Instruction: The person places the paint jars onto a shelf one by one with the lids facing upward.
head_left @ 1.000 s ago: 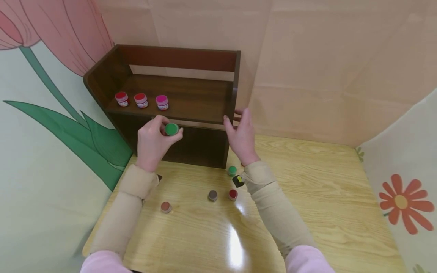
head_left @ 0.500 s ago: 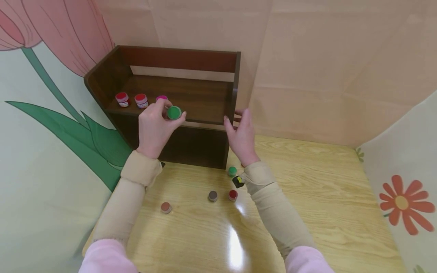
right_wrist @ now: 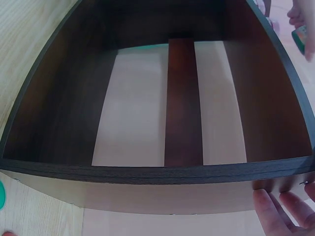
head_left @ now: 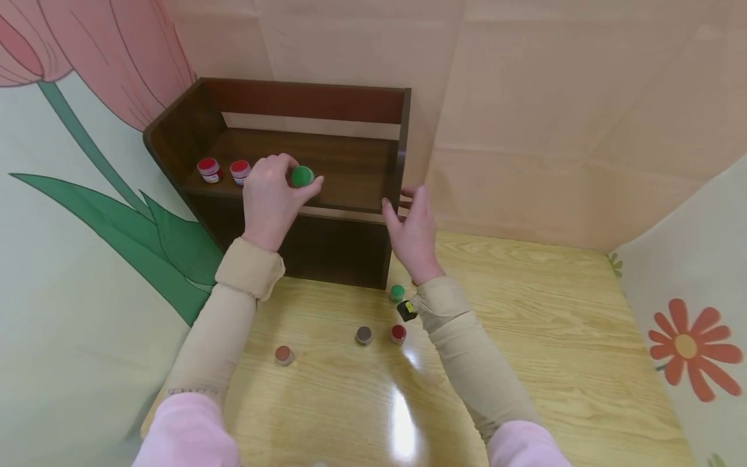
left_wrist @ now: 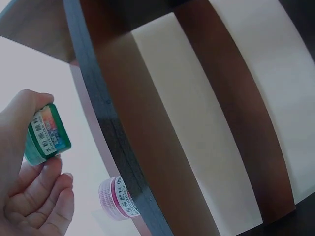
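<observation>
My left hand (head_left: 270, 201) pinches a small paint jar with a green lid (head_left: 302, 176) between thumb and fingers. It is held over the front of the upper board of a dark brown shelf (head_left: 356, 165); its printed label faces the left wrist camera. Two red-lidded paint jars (head_left: 208, 170) stand at the left of that board. A pink-lidded jar (left_wrist: 117, 197) shows in the left wrist view, but my left hand hides it in the head view. My right hand (head_left: 415, 237) grips the shelf's right side panel, thumb at its front edge and fingers against the outer face.
On the wooden table (head_left: 525, 337) before the shelf stand several more jars: a green-lidded one (head_left: 397, 292) by the right wrist, a dark red one (head_left: 399, 334), a grey-brown one (head_left: 364, 335) and a brown one (head_left: 283, 355). Printed cloth hangs on the left and right.
My left hand has risen and moved slightly right with the green-lidded paint jar, from below the board's front edge to over it, covering the pink-lidded jar. My right hand has stayed put.
</observation>
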`<state>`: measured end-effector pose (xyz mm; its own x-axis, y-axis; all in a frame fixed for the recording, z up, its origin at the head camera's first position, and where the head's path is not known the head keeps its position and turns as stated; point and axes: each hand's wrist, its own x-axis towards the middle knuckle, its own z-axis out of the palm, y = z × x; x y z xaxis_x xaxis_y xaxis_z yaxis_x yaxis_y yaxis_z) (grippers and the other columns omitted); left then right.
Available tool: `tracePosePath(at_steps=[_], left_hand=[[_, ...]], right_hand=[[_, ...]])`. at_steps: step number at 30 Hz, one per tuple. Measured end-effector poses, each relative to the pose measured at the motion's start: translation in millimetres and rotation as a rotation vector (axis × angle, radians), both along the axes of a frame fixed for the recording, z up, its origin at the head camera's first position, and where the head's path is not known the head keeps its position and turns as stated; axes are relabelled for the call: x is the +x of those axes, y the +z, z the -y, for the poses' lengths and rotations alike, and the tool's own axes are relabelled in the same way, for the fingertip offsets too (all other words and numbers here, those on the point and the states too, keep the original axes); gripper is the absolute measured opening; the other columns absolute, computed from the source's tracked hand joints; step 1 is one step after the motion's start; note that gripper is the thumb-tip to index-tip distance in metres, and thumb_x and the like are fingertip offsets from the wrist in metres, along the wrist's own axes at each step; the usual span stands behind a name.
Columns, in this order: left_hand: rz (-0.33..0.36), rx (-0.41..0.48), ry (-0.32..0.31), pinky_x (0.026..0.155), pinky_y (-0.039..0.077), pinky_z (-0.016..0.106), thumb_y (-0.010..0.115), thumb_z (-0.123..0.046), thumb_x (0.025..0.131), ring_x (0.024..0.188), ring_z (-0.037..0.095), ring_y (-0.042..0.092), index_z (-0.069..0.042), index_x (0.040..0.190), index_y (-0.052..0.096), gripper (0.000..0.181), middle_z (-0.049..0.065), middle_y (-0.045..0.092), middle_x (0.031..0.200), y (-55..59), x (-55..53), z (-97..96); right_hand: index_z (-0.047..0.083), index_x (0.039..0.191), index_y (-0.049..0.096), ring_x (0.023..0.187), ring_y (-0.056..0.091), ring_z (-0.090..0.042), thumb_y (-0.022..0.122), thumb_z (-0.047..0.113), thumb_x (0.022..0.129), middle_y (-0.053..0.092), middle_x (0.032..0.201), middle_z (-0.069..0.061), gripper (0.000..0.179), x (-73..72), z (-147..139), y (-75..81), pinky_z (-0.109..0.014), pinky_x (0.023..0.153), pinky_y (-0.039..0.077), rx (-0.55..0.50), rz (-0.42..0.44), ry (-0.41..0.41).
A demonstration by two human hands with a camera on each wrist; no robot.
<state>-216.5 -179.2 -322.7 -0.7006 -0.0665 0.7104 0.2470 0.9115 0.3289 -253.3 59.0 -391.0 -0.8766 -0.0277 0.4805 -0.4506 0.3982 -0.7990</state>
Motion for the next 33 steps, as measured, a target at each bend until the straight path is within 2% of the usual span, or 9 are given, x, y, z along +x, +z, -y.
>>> tracePosePath(at_steps=[9,17,25,33], left_hand=[[0.075,-0.053,0.009,0.073,0.057,0.042,0.085,-0.038,0.084,0.074,0.031,0.060,0.003,0.088,0.070,0.044,0.016,0.068,0.081,6.8,-10.8,0.5],[0.143,-0.108,0.025,0.081,0.052,0.042,0.086,-0.037,0.083,0.086,0.034,0.054,0.004,0.088,0.072,0.043,0.018,0.064,0.090,6.2,-17.1,1.3],[0.146,-0.130,0.025,0.081,0.047,0.041,0.089,-0.036,0.080,0.087,0.034,0.049,0.006,0.086,0.074,0.044,0.017,0.060,0.089,3.2,-21.4,1.6],[0.143,-0.243,0.040,0.083,0.041,0.042,0.087,-0.044,0.080,0.088,0.035,0.045,0.006,0.086,0.074,0.051,0.017,0.056,0.090,5.1,-25.9,5.0]], right_hand=[[-0.002,0.126,0.048,0.101,0.064,-0.032,0.065,0.025,0.100,0.053,0.124,-0.021,0.042,-0.6,1.1,0.4,-0.037,0.083,0.058,0.001,0.014,0.003],[0.000,0.125,0.047,0.102,0.063,-0.032,0.065,0.025,0.101,0.053,0.124,-0.022,0.040,-0.5,1.8,0.4,-0.037,0.083,0.058,0.013,0.015,0.006],[-0.002,0.125,0.048,0.100,0.064,-0.033,0.065,0.024,0.100,0.053,0.124,-0.023,0.041,-1.6,1.2,-1.3,-0.037,0.082,0.058,0.008,0.013,0.003],[0.001,0.124,0.048,0.101,0.064,-0.030,0.065,0.025,0.101,0.054,0.124,-0.020,0.038,-0.1,0.6,-0.2,-0.035,0.082,0.058,0.012,0.017,-0.007]])
